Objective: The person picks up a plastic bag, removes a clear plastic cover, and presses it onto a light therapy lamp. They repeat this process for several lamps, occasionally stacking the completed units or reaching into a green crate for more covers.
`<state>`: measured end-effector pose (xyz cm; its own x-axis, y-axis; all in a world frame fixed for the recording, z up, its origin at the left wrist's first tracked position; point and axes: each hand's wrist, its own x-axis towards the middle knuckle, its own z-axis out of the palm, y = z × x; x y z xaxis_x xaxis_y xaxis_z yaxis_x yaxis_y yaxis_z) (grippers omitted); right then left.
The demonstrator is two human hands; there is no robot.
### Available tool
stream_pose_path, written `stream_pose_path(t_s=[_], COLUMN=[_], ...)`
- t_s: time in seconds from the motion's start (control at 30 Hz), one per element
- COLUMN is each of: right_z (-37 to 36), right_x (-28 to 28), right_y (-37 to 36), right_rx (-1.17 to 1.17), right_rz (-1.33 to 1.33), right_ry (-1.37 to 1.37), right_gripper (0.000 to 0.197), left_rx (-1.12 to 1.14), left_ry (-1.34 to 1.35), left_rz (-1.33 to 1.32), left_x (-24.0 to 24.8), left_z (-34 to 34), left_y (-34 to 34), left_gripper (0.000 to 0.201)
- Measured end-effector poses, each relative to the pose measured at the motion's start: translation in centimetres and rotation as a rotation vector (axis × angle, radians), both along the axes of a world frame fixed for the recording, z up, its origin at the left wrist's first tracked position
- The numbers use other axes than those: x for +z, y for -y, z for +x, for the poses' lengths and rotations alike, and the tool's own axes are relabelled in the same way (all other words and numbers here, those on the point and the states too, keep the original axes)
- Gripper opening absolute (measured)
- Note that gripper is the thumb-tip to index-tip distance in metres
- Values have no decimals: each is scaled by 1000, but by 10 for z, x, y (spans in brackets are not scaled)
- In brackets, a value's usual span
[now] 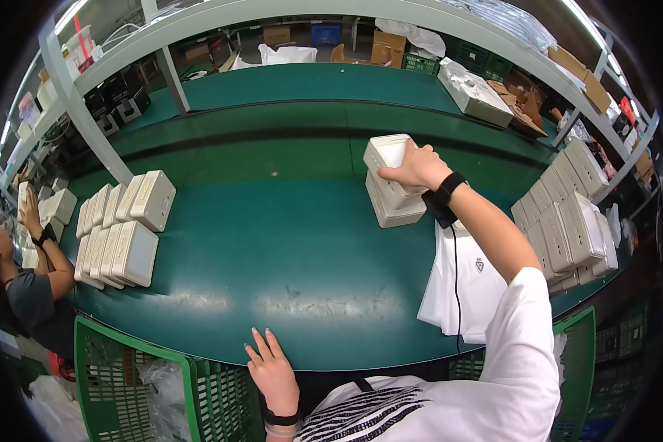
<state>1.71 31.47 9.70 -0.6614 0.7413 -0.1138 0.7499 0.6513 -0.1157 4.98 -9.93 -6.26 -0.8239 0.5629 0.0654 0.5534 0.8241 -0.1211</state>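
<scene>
The head fisheye surveys the workbench (272, 250) below.

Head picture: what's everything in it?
Table: one, green, middle
Left boxes: many, cream, on table
Middle boxes: two, cream, stacked centrally
Right boxes: many, cream, piled right
Sheets: some, white, near forearm
Cable: one, black, over sheets
Near baskets: two, green, lower left, right
Frame: one, grey, overhead
Cartons: several, brown, background
Person: one, dark shirt, far left
Wristbands: two, black, own wrists
Left hand: one, bare, table edge
Right hand: one, bare, on upper middle box
</scene>
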Motion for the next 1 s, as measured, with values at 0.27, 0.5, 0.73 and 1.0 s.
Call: stream_pose_path(t_s=[0.27,0.5,0.73,1.0], right_z=[-10,-17,-14,-19], right_x=[-28,-33,-41,-23], right_y=[-32,-11,-18,-31], right_rx=[-145,-115,-48,-38], right_rz=[-11,12,67,-79], right_ry=[-1,105,99,80], right_gripper=[105,99,107,115], left_rx=[-7,15,25,9], left_ry=[12,1,-17,-19], left_rz=[-9,-39,-72,-121], left_x=[2,2,-1,2], left_z=[3,7,5,3], left_y=[1,0,0,5], left_gripper=[67,67,66,68])
